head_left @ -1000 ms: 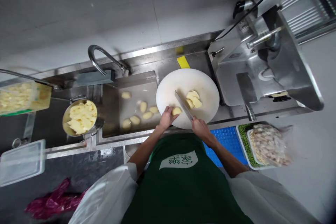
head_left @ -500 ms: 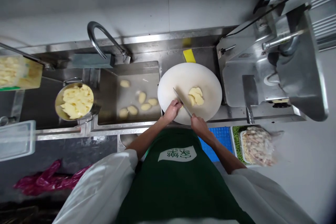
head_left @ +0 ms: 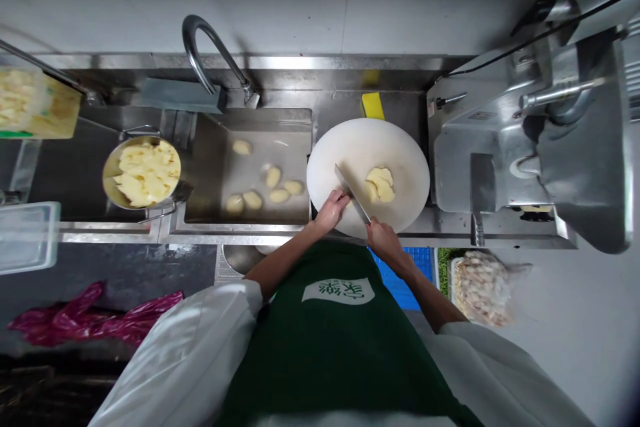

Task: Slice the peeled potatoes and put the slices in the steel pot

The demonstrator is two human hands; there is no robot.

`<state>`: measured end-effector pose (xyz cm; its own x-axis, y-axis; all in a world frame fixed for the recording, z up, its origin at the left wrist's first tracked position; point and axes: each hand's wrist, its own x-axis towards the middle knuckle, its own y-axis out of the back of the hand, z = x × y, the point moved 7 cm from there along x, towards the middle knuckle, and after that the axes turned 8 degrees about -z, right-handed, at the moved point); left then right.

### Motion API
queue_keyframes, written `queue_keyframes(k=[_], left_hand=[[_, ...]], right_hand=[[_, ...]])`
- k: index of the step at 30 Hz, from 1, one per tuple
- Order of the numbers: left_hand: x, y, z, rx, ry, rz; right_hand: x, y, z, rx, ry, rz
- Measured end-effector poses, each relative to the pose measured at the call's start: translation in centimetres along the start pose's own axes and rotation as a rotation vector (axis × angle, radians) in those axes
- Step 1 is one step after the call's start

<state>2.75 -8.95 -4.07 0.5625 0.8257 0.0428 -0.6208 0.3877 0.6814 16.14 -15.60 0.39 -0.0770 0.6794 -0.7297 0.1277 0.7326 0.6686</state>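
My right hand (head_left: 383,239) is closed round the handle of a knife (head_left: 353,193), its blade slanting up and left across a round white cutting board (head_left: 410,160). Close to the left side of the blade, my left hand (head_left: 333,210) has its fingers curled at the board's near edge. They hold what looks like a small piece of potato, mostly hidden by the fingers. Right of the blade, several cut pieces of peeled potato (head_left: 384,185) lie on the board, apart from both hands.
Several peeled potatoes (head_left: 279,195) lie in the sink (head_left: 205,213) under a curved faucet (head_left: 193,47). A pot (head_left: 107,183) of cut potato stands further left. A cleaver (head_left: 483,183) rests on the slicing machine (head_left: 450,147) at right. Behind the board is a yellow sponge (head_left: 373,105).
The view has shifted slightly, so the board and sink sit a little differently. Both hands and the knife stay in nearly the same place on the board.
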Motion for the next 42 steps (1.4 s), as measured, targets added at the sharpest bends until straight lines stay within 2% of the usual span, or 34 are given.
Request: queue_keyframes(k=[7, 17, 31, 37, 42], left_hand=[[-0.5, -0.1, 0.0, 0.071, 0.001, 0.002], [-1.0, -0.5, -0.5, 0.059, 0.007, 0.019], [-1.8, -0.5, -0.7, 0.026, 0.026, 0.053], [-2.3, -0.9, -1.1, -0.007, 0.015, 0.109], [-2.7, -0.9, -1.2, -0.033, -0.035, 0.153]], right_hand=[[-0.2, -0.2, 0.0, -0.005, 0.017, 0.006], [-0.3, -0.2, -0.3, -0.015, 0.005, -0.034], [-0.5, -0.1, -1.0, -0.004, 0.031, -0.017], [-0.4, -0.2, -1.4, -0.023, 0.034, -0.006], [-0.3, -0.5, -1.5, -0.012, 0.019, -0.046]])
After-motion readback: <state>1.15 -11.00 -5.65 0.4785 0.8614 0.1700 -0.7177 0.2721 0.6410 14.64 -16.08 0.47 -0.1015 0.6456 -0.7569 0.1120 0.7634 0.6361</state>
